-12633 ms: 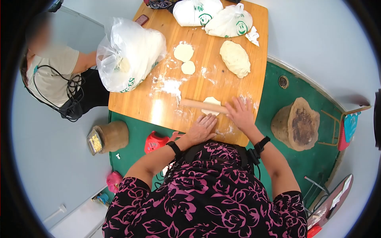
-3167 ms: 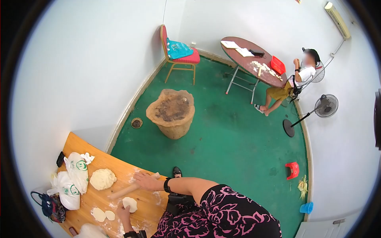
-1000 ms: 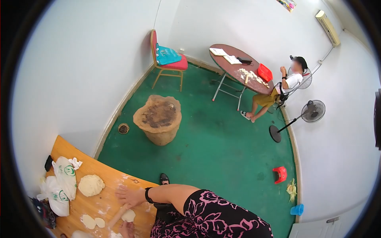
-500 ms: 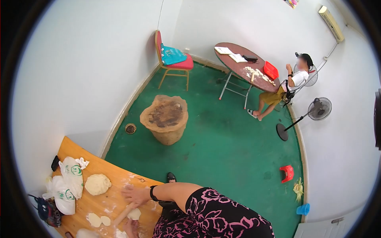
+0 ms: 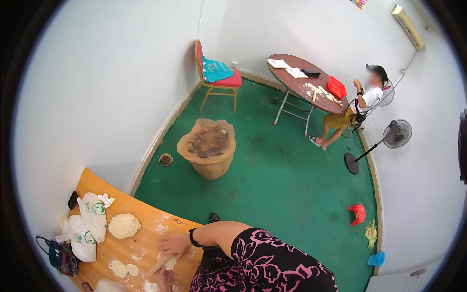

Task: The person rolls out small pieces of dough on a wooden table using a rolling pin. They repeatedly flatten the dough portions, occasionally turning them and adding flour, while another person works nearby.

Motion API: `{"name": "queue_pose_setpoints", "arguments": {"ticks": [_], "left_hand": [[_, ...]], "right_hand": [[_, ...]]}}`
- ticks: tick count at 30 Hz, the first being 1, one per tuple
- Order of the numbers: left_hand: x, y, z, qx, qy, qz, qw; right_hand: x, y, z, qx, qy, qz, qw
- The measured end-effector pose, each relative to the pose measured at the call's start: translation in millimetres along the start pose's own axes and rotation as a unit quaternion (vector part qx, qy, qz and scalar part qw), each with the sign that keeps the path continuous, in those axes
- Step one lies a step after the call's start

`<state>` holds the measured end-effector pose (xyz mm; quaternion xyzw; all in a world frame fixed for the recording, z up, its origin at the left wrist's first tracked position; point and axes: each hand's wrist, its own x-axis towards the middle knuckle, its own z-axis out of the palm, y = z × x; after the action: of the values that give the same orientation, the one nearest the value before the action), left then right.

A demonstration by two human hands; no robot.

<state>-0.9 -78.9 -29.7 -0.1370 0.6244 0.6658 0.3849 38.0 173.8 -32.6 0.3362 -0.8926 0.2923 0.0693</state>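
On the wooden table (image 5: 114, 196), my right hand (image 5: 174, 245), with a black band at its wrist, lies over the upper end of a wooden rolling pin (image 5: 155, 267). My left hand (image 5: 164, 278) is lower, fingers curled at the edge of a flat dough piece (image 5: 170, 263) and close to the pin; its fingertips are partly hidden. The dough piece lies beside the pin, partly under it. Two flattened dough rounds (image 5: 119, 268) lie to the left, and a large dough lump (image 5: 124, 226) sits above them. White flour is scattered around.
Plastic bags (image 5: 82, 238) and a dark patterned bag (image 5: 63, 258) are at the table's left. Beyond stand a wooden stump (image 5: 208, 146), a red chair (image 5: 224, 80) and a fan (image 5: 397, 134). Another person (image 5: 372, 95) sits at a round table (image 5: 287, 75).
My right hand has moved down and right, and its fingers are less spread. The rolling pin has shifted slightly over the dough piece. The whole view has shifted a little.
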Motion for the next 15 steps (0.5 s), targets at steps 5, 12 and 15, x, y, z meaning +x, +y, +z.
{"name": "queue_pose_setpoints", "arguments": {"ticks": [5, 12, 15], "left_hand": [[29, -23, -27, -0.012, -0.013, -0.029, 0.999], [29, -21, -26, 0.007, -0.005, -0.044, 0.999], [29, -21, -23, 0.019, -0.011, -0.051, 0.998]], "right_hand": [[-1, 17, 29, -0.101, 0.069, -0.016, 0.992], [-4, -6, 7, -0.006, 0.02, 0.079, 0.997], [-10, -18, 10, -0.001, 0.03, 0.072, 0.997]]}}
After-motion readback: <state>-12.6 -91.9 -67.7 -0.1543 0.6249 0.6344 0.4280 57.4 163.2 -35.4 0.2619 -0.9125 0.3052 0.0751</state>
